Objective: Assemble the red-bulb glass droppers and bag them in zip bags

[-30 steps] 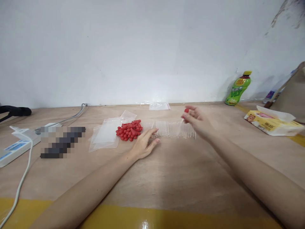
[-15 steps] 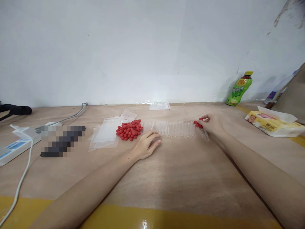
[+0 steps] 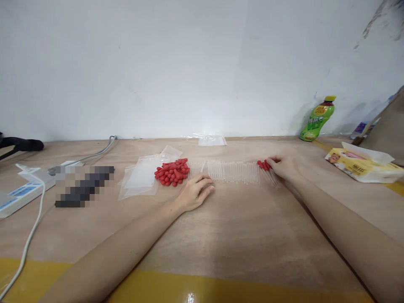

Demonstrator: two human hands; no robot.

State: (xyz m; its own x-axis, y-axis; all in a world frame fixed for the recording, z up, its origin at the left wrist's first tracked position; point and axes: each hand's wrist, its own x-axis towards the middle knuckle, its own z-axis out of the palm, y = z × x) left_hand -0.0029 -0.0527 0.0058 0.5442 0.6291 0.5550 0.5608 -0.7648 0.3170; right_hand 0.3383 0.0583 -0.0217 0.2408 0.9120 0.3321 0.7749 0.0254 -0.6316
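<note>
A long row of thin clear glass tubes (image 3: 235, 171) lies side by side on the wooden table. At its left end is a pile of red rubber bulbs (image 3: 171, 172). My left hand (image 3: 196, 191) rests at the front of the row beside the pile, fingers loosely curved and apart, holding nothing. Several droppers with red bulbs (image 3: 264, 165) lie fanned at the right end of the row. My right hand (image 3: 282, 167) is at their bulbs, thumb and fingertips together; whether a dropper is pinched there is hidden.
Clear zip bags (image 3: 140, 174) lie left of the pile, another bag (image 3: 212, 141) by the wall. A power strip (image 3: 28, 191) with cables is at left. A green bottle (image 3: 318, 118) and yellow tissue pack (image 3: 362, 164) stand at right.
The red bulb near my right fingertips has come down beside the other droppers, and my right hand has shifted slightly right. My left hand has barely moved.
</note>
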